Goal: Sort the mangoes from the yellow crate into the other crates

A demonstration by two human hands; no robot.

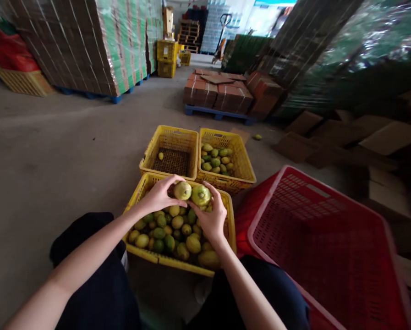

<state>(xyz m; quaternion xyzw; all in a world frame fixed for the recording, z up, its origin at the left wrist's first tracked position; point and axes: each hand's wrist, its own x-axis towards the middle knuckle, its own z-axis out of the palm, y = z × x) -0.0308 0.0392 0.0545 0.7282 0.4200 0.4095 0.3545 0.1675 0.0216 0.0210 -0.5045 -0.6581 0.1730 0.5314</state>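
Observation:
My left hand (164,195) is closed around a pale yellow-green lemon (182,190), its end facing me. In my right hand (215,213) is a greener lemon (200,195), gripped between thumb and fingers. The two fruits are side by side, almost touching, over the near yellow crate (146,257). That crate holds many green and yellow lemons (178,222). Behind it, the back-left yellow crate (154,137) has one small yellow lemon (161,156) on its floor. The back-right yellow crate (242,156) contains several green and yellow lemons (216,160).
A large red crate (277,183) stands at my right. Flattened cardboard (336,135) lies beyond it. Ahead, brown cartons (219,91) rest on a blue pallet (208,112). A wrapped carton stack (71,46) is at left, and a loose lemon (257,137) lies on the floor.

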